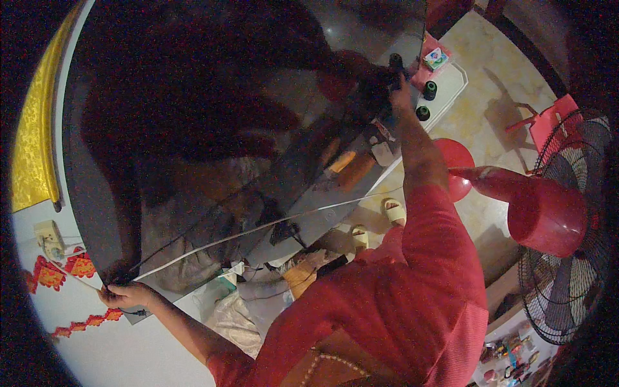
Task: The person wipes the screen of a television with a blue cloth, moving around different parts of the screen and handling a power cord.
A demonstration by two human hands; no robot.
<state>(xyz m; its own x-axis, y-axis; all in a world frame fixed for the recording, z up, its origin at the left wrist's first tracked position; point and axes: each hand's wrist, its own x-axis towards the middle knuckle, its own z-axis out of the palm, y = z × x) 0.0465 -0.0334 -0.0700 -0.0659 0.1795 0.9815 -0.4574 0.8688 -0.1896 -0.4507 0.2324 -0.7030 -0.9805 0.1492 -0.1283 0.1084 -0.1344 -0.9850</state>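
Note:
A large glossy dark panel (203,145), like a television screen, fills the view before me and reflects dim shapes. At its lower left corner my left hand (123,295) is closed around a pale cable (232,235), which runs right across the panel and past its edge. A black plug (140,313) hangs just below this hand. My right hand (400,92) reaches to the panel's right side; its fingers are dark against the reflection, so its grip is unclear. Two dark cylinders with green tops, one (430,90) above the other (423,113), stand beside it.
A white cabinet top (457,80) bears a small patterned box (436,58). On the right are a red balloon-like object (454,164), a red bucket-like container (546,215), a black fan (556,295) and a red chair (556,126). A wall socket (48,237) is at left.

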